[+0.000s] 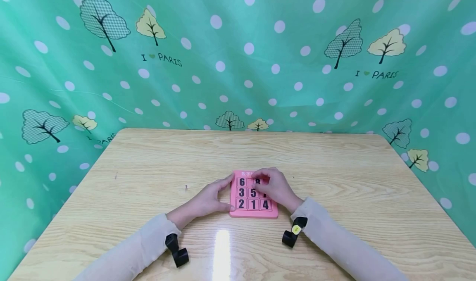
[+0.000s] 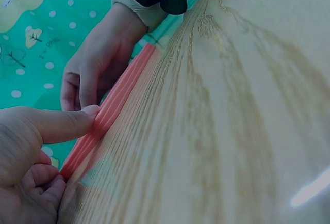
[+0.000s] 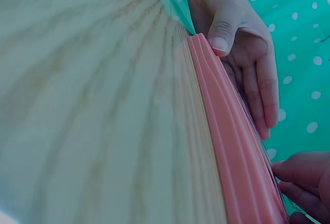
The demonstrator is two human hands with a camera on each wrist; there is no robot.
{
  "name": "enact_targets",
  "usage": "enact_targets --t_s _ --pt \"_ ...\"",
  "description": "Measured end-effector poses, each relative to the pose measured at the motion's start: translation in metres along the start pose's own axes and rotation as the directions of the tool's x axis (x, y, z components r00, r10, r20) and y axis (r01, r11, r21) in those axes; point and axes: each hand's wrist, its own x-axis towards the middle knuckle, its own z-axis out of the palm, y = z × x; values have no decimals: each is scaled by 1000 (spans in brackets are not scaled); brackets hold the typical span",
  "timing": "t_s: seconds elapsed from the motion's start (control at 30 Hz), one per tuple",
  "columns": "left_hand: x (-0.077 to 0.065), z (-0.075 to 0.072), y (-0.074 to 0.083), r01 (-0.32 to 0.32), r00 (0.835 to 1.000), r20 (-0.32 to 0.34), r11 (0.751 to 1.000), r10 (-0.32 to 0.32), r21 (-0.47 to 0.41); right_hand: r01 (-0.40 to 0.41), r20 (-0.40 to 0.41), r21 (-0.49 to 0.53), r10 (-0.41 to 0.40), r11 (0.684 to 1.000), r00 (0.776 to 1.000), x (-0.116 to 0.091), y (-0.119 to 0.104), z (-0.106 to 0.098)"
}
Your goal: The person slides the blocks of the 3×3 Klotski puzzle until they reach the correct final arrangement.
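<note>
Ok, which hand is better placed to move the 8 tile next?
Likely the right hand: it sits right at the 8 tile, while the left hand touches the left edge of the pink board.

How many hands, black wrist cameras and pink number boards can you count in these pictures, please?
Hands: 2 (left hand, right hand)
Black wrist cameras: 2 (left camera, right camera)
Pink number board: 1
Total: 5

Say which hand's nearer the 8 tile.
Right: right hand is at the 8 tile, partly covering it; left hand is farther off, at the left edge of the pink board.
</note>
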Motion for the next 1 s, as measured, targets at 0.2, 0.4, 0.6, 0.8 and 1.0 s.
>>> enact_targets --t_s 0.2,0.4,0.6,0.8,1.0 --pt "0 0 1 -3 1000 -3 1000 3 -2 7 -9 -16 -7 1000 1000 -3 5 -6" --pt "0 0 1 1 1000 -3 1000 -1 4 47 -19 -28 -48 998 999 -5 9 -11" --pt "0 1 0 4 1000 -4 1000 -4 6 34 -10 -23 -34 999 999 -7 10 -14" --pt "0 0 1 2 1000 -1 1000 -2 1 28 -9 -16 -28 999 1000 -6 10 -14" --pt "-1 0 1 8 1000 -4 1000 -8 0 21 -19 -1 -21 1000 1000 -5 7 -11"
